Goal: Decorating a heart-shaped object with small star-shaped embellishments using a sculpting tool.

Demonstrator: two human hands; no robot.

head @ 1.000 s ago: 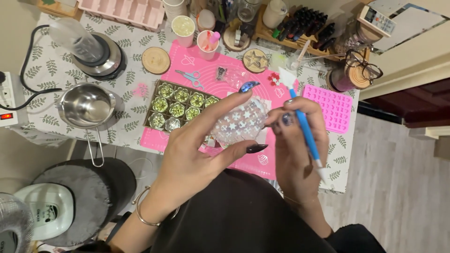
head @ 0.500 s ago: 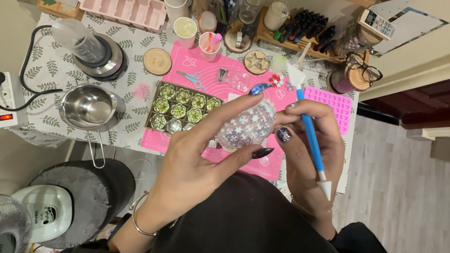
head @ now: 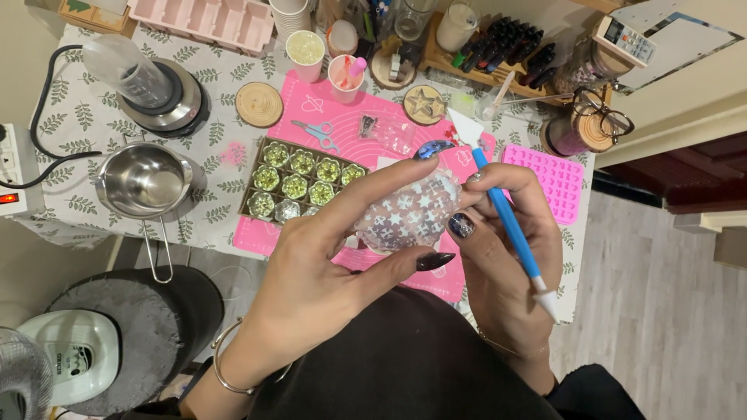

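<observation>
My left hand [head: 319, 272] holds a clear round piece [head: 408, 214] covered with small star shapes, pinched between thumb and fingers in front of my chest. My right hand [head: 506, 257] touches the piece's right edge with a fingertip and grips a blue silicone-tipped tool [head: 510, 225], its white tips pointing up and down. Below both hands lies a pink silicone mat [head: 366, 117] on the table.
A brown tray of green-filled moulds [head: 299, 183] sits on the mat, with small scissors [head: 315, 132] behind it. A steel saucepan [head: 144, 179], a hot plate with a beaker [head: 152, 85], a pink mould [head: 556, 179] and cups, jars and bottles crowd the table. A dark stool [head: 136, 319] stands lower left.
Both hands and the star-patterned piece have shifted slightly; the piece has turned a little in my left fingers, and the blue tool has tilted with my right hand.
</observation>
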